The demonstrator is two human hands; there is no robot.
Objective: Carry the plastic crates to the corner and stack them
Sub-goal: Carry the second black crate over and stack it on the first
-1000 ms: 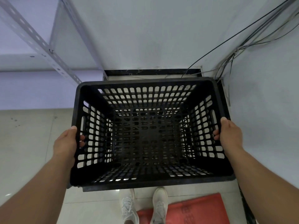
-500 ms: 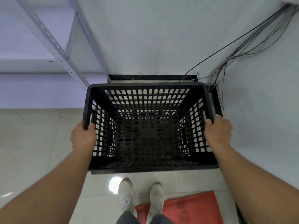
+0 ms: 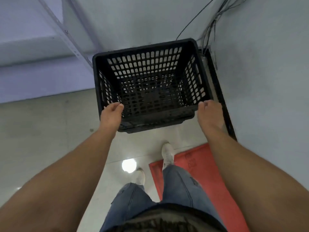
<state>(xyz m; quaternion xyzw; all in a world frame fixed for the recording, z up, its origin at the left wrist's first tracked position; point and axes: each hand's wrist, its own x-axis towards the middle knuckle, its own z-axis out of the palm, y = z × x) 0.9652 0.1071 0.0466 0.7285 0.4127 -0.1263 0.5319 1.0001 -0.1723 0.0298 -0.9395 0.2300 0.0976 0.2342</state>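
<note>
A: Where's the crate [image 3: 150,84]?

B: Down in the corner, far wall just behind it and the right-hand wall just beside it. It's black and slatted, with nothing in it. Through the bottom slats I make out more dark lattice, so my guess is it's sitting on another crate, but I can't tell for sure.

A: And the hands?

B: Both are at the crate's near rim. The left hand [image 3: 111,115] is at the near-left corner with its fingers loosely curled; they seem to hover over the rim or just brush it, not wrap it. The right hand [image 3: 209,114] is beside the near-right corner, fingers also loosely bent, clasping nothing I can see. Whether either one touches the plastic, I can't say.

A: So is this crate delivered?

B: I'd judge so: it looks set down and squared to the walls. No other loose crate shows, so I can't tell how many are left to fetch.

A: What's around the crate?

B: Left of it is a perforated metal shelf post [image 3: 70,42]; cables [image 3: 212,27] drop down the wall behind its far-right corner. Nearer the person than the crate is a red mat [image 3: 200,168] on the pale tiled floor [image 3: 41,131], with one white shoe [image 3: 167,152] on its edge.
</note>
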